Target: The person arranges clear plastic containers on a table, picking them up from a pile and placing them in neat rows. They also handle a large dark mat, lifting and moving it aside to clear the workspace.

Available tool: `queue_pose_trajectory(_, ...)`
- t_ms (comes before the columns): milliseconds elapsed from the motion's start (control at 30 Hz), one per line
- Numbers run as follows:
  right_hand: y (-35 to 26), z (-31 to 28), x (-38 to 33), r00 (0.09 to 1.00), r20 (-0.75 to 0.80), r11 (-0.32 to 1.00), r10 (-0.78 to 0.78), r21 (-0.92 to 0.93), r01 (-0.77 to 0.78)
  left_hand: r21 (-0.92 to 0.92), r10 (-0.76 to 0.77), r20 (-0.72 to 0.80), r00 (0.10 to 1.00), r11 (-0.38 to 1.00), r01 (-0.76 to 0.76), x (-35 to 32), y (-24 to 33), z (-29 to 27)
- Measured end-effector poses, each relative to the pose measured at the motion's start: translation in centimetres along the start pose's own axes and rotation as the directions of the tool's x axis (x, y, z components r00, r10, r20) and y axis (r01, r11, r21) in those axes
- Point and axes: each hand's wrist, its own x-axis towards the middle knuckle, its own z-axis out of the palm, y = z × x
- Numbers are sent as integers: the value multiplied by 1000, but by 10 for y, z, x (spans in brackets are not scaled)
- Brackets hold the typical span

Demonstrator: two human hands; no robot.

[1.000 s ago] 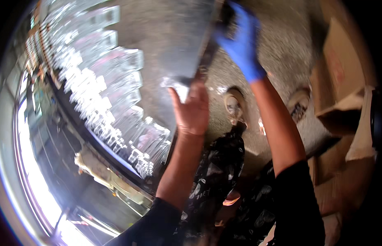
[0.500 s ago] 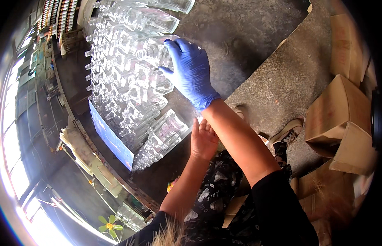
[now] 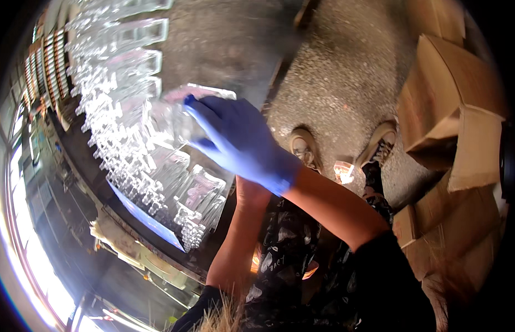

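My right hand (image 3: 241,141), in a blue glove, is closed round a clear glass bottle (image 3: 179,117) at the near side of a crowd of bottles. Motion blurs that bottle, and the glove covers part of it. Below the glove is my bare left hand (image 3: 250,191); its fingers are hidden behind the right hand and wrist. To the left, several clear glass bottles (image 3: 130,63) lie on their sides in packed rows, necks pointing left. Closer to me, another group of bottles (image 3: 199,191) shows a pinkish pattern.
A blue panel (image 3: 144,216) borders the bottles at the lower left. Open cardboard boxes (image 3: 462,105) stand on the right, with flattened cardboard (image 3: 451,221) below them. My shoes (image 3: 305,148) are on the speckled floor (image 3: 346,72). A small lit piece of litter (image 3: 343,172) lies between them.
The view has turned and shifted, so the bottles sit farther left. My right hand has closed round a bottle, its fingers spread before. My left hand's fingers, visible earlier, are now covered.
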Motion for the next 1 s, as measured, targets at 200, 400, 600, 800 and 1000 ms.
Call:
queue_pose_trajectory(200,3,-147,-91,959,65,955,275,-131,-265,209,37,-128,991,978,-10,34,6,-31)
queue_pose_trajectory(400,78,-134,-130,947,-33,930,320,-180,-320,-576,-28,-259,965,807,-131,35,18,-10)
queue_pose_trajectory(600,136,-80,-110,947,-12,930,321,-187,-317,-624,-88,-263,961,775,-100,34,18,4)
queue_pose_trajectory(800,161,-64,-99,960,-80,950,268,-143,-277,-604,-92,-307,947,788,-119,31,21,8)
queue_pose_trajectory(1000,169,-47,-94,971,-107,958,216,-171,-232,-621,-91,-273,958,777,-103,27,24,7)
